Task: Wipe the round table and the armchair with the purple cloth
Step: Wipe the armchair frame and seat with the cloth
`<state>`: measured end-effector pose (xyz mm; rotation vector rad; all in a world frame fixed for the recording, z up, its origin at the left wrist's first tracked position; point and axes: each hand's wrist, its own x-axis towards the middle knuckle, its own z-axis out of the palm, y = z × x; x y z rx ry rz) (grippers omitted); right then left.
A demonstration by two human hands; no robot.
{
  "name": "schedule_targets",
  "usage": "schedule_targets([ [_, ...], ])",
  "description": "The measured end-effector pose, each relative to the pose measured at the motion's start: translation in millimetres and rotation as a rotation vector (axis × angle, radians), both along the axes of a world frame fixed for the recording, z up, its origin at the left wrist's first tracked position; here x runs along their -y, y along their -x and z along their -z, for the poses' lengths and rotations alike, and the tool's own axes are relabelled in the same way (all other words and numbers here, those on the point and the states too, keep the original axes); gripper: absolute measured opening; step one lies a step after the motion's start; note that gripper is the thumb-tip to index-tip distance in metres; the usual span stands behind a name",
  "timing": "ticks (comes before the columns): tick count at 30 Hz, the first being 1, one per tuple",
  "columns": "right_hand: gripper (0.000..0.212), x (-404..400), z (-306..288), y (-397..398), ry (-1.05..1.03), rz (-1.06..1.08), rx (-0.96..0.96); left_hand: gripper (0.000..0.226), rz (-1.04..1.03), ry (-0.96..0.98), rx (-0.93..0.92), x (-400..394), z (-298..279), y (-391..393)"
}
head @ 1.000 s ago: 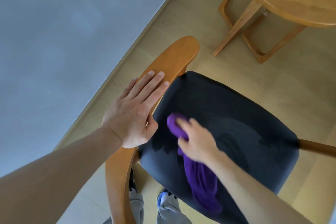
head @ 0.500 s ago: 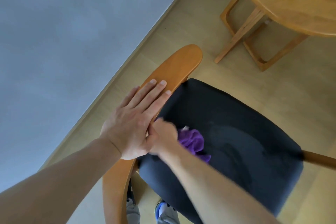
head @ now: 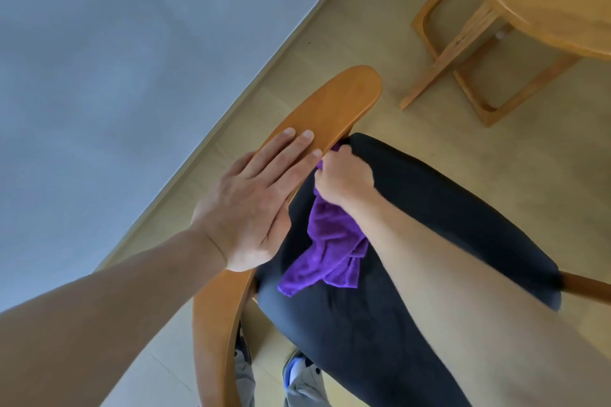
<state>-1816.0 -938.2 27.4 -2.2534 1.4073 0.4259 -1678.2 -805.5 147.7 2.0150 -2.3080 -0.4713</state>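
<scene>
The armchair has a curved wooden armrest (head: 340,99) and a dark padded seat (head: 446,208). My left hand (head: 254,201) lies flat on the armrest, fingers spread, holding nothing. My right hand (head: 344,178) is closed on the purple cloth (head: 327,248) and presses it into the gap between the seat's left edge and the armrest. The cloth's loose end trails back over the seat. The round wooden table (head: 545,0) shows at the top right, only partly in view.
A grey wall (head: 132,59) runs along the left, meeting the light wood floor (head: 380,26) at a skirting line. The table's wooden leg frame (head: 463,53) stands just beyond the chair. My shoes (head: 297,370) show under the seat.
My right hand has swept the cloth from the middle of the seat to its left edge, then forward along the armrest. My left hand has stayed flat on the armrest.
</scene>
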Motion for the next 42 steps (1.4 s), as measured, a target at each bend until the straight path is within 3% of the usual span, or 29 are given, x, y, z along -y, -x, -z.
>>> schedule_targets([
  [7, 0.04, -157.5, -14.6, 21.3, -0.184, -0.407, 0.051, 0.068, -0.011, -0.017, 0.021, -0.9, 3.5, 0.0],
  [9, 0.047, -159.7, -19.8, 29.4, -0.304, -0.479, 0.019, 0.068, -0.014, -0.023, 0.014, -0.5, 1.6, 0.5],
  [13, 0.033, -123.7, -25.3, 30.6, -0.518, -0.481, 0.023, 0.068, -0.026, -0.025, 0.001, -0.7, -1.2, 1.2],
  [18, 0.039, -117.6, -15.2, 12.1, -0.251, -0.112, 0.154, 0.067, -0.042, -0.023, 0.034, -2.1, -3.9, 4.7],
  [24, 0.044, -205.2, -8.4, 39.0, -0.197, -0.42, 0.11, 0.063, -0.075, 0.024, 0.113, -6.9, -5.9, 7.2],
  [27, 0.036, -240.6, -16.2, 74.3, -0.26, -0.611, 0.043, 0.071, -0.227, 0.024, 0.093, -33.2, -1.7, 26.8],
  [30, 0.035, -231.4, -19.6, 75.7, -0.298, -0.526, 0.083, 0.083, -0.363, 0.009, 0.101, -75.8, 2.8, 57.5],
  [35, 0.053, -196.7, -5.5, 32.1, -0.121, -0.202, 0.255, 0.081, -0.52, -0.045, 0.031, -167.7, 0.1, 86.3],
  [38, 0.049, -205.4, 6.9, 31.1, -0.112, -0.32, 0.15, 0.085, -0.749, -0.106, -0.162, -205.0, -8.2, 102.6],
  [42, 0.041, -239.8, 0.2, 70.4, -0.099, -0.541, 0.08, 0.102, -0.935, -0.263, -0.24, -212.2, -26.7, 133.4],
])
